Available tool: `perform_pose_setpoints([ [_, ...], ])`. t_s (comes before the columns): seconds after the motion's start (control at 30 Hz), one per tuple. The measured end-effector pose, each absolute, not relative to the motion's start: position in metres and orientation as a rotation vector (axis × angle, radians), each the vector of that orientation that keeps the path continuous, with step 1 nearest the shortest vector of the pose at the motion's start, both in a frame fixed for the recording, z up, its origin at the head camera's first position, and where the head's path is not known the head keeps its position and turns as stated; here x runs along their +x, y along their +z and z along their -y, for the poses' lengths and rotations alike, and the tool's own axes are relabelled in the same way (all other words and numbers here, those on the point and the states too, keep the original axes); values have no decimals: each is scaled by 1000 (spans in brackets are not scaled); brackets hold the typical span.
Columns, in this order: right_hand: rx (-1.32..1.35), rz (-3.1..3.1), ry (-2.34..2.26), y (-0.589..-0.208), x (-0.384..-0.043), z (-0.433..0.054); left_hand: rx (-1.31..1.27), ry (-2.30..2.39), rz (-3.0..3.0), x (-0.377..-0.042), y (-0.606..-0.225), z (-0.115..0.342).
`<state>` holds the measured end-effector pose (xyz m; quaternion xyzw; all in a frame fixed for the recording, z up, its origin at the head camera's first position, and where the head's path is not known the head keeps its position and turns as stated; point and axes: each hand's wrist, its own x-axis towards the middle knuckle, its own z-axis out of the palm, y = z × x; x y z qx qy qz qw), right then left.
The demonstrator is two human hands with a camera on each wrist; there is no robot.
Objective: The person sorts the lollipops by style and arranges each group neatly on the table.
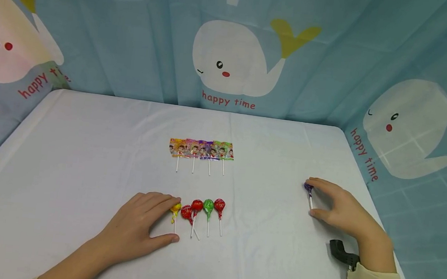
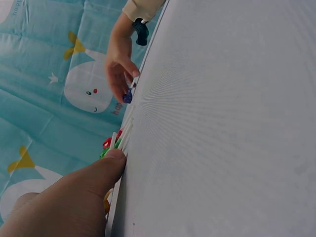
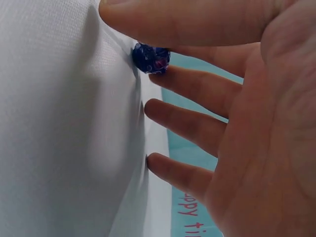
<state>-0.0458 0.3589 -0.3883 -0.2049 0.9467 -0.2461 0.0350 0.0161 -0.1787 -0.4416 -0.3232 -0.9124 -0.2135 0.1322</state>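
Note:
Toward the right side of the white table, my right hand (image 1: 340, 209) touches a purple lollipop (image 1: 308, 188); its fingertips are at the candy and the thumb is by the stick's lower end. Seen from the right wrist, those fingers (image 3: 197, 89) are spread and fairly straight beside the dark wrapped ball. My left hand (image 1: 139, 221) rests around a yellow lollipop (image 1: 175, 207), a fingertip at its head and the thumb near the stick's end. Just right of it lie a red lollipop (image 1: 187, 212), another red one (image 1: 197, 205), a green lollipop (image 1: 208, 205) and a third red one (image 1: 219, 204).
Farther back, several flat-wrapped lollipops (image 1: 201, 149) lie in a row, their sticks toward me. A black band piece (image 1: 343, 253) is at my right wrist. Blue curtains (image 1: 136, 37) with whale prints stand along the table's back and sides.

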Motion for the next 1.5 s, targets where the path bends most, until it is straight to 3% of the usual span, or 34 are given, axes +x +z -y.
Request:
perform_pose_setpoints([
  [1.1,-531,-2920,-718,-385,-47,-355,-942,-626,2647,16,-439,179],
  [1.5,-609,-2980,-720,-390,-46,-355,-948,-630,2634,15,-441,179],
])
